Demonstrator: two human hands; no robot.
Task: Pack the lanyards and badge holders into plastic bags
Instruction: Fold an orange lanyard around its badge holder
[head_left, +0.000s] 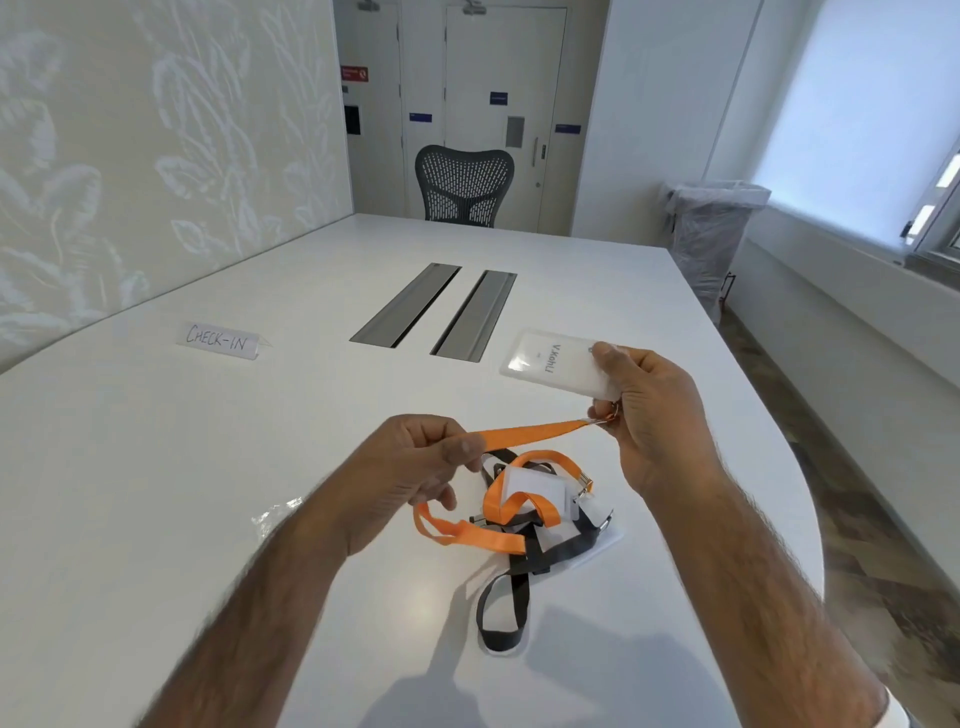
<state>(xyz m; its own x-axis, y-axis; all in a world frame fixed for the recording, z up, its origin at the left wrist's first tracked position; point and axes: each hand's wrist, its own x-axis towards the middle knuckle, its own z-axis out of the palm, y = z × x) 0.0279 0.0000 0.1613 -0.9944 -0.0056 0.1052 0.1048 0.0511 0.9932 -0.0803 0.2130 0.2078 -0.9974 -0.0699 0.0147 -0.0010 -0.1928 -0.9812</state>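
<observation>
My right hand (644, 415) holds a clear badge holder (556, 364) with a name card inside, lifted above the white table (208, 467). An orange lanyard (530, 432) runs taut from the holder's clip to my left hand (421, 467), which pinches the strap; its loop hangs down below the hand. Beneath my hands lies a tangled pile: a second orange lanyard (524, 506) with a badge holder (535, 488), and black lanyards (509, 603). A crumpled clear plastic bag (275, 514) peeks out left of my left forearm.
A folded paper sign reading CHECK-IN (221, 340) stands at the left. Two grey cable slots (436, 312) sit in the table's middle. A mesh office chair (462, 187) is at the far end, a lined bin (711, 234) by the right wall.
</observation>
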